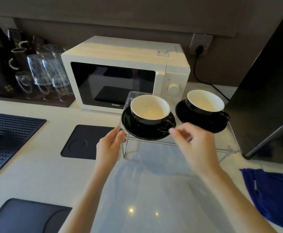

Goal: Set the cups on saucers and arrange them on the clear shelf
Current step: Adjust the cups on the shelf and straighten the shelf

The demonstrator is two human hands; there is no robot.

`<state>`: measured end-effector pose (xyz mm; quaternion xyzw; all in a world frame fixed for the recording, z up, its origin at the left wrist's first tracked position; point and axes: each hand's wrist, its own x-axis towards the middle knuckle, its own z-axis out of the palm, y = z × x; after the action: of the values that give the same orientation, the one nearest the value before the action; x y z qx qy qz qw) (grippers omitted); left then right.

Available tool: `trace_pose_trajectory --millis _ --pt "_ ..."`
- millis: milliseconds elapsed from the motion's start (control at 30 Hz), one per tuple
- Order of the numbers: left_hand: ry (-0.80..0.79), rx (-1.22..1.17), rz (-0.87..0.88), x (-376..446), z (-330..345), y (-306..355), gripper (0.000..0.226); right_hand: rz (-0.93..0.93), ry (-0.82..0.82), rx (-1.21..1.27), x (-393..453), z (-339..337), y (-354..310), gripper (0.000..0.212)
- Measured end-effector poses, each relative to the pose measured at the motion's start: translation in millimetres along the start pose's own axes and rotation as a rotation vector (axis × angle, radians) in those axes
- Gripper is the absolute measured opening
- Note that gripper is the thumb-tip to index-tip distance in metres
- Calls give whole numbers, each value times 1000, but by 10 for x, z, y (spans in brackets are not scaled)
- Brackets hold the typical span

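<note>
From the head camera, two black cups with white insides sit on black saucers atop the clear shelf (179,145), which stands on the counter (36,165) in front of the white microwave (125,71): the left cup (150,109) on its saucer (137,130) at the shelf's left end, the right cup (204,102) on its saucer (196,120) toward the right end. The left hand (109,145) grips the shelf's front-left corner, fingers wrapped over the edge, while the right hand (192,140), blurred, hovers loosely curled and empty at the front edge, fingertips just beside the left cup's handle. A blue cloth (271,194) lies at the counter's right edge and dark mats at the left.
</note>
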<state>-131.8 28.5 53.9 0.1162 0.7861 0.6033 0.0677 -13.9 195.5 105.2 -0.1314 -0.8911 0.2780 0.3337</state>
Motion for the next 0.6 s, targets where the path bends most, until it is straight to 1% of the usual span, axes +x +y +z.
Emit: trace_pose_trajectory --millis 67,100,167,333,467,600 --pt "0 9 5 -5 5 11 24 -213 10 -113 -127 227 -72 16" --pt "-1 13 5 -6 6 16 25 -264 -6 -162 -159 340 -93 17" --pt "-7 13 2 -2 3 26 27 -273 -46 -207 -153 493 -123 22" --pt "-44 -37 -11 25 -38 49 25 -281 -69 -238 -44 594 -109 26" --pt "-51 -59 -25 41 -52 47 29 -276 -84 -208 -2 596 -116 18" --pt "-69 -63 -28 56 -72 68 23 -251 -142 -143 82 597 -86 17"
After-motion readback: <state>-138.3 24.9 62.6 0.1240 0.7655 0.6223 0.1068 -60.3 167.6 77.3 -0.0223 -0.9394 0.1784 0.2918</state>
